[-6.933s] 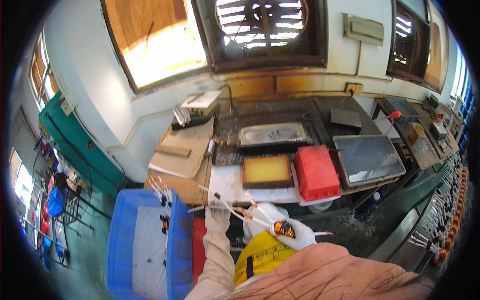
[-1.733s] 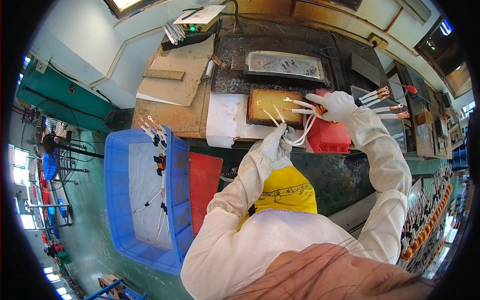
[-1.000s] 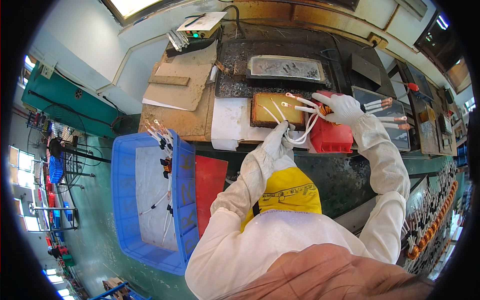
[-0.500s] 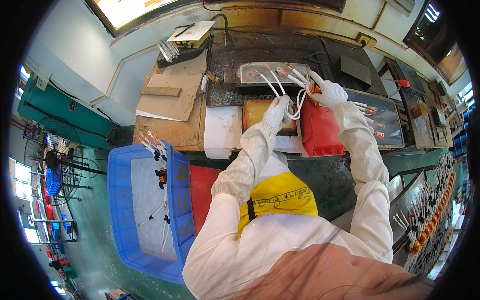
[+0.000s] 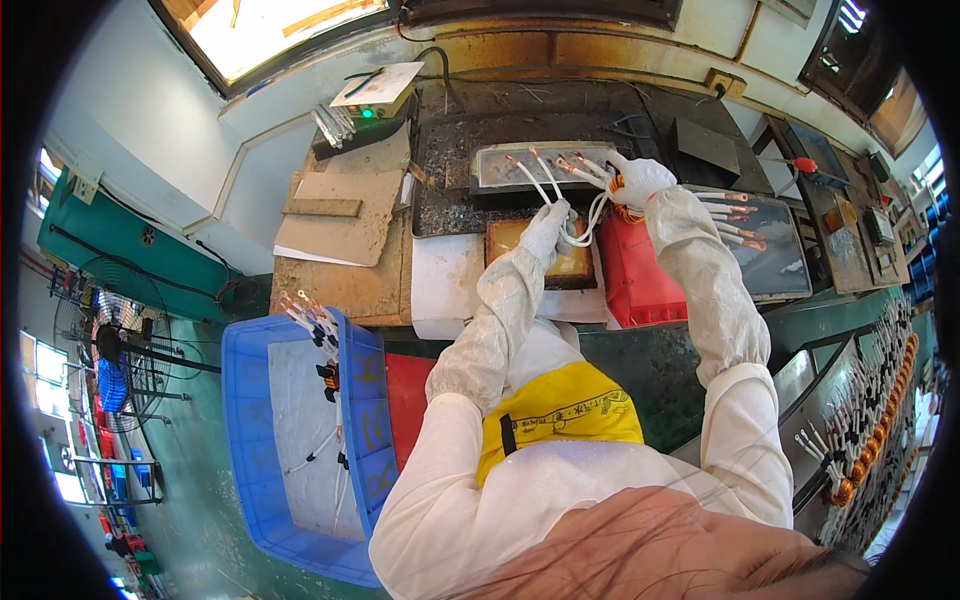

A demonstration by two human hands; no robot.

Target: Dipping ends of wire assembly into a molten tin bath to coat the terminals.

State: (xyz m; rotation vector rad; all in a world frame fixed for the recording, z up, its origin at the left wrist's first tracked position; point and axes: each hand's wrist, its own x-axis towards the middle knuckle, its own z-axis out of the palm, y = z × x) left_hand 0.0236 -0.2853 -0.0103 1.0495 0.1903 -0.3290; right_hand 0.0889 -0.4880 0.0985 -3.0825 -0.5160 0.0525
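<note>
Both gloved hands hold a bundle of white wires (image 5: 560, 195) over a metal tray (image 5: 540, 165) at the worktop's far edge: right hand (image 5: 640, 180) fingers gripping it, left hand (image 5: 548, 228) fingers pinching its loops.

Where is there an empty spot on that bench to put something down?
The white sheet lies bare between the brown cardboard and the amber tray. The blue bin also has open floor below its few wires. It is crowded by the metal tray, where the left hand and right hand hold white wires.
</note>
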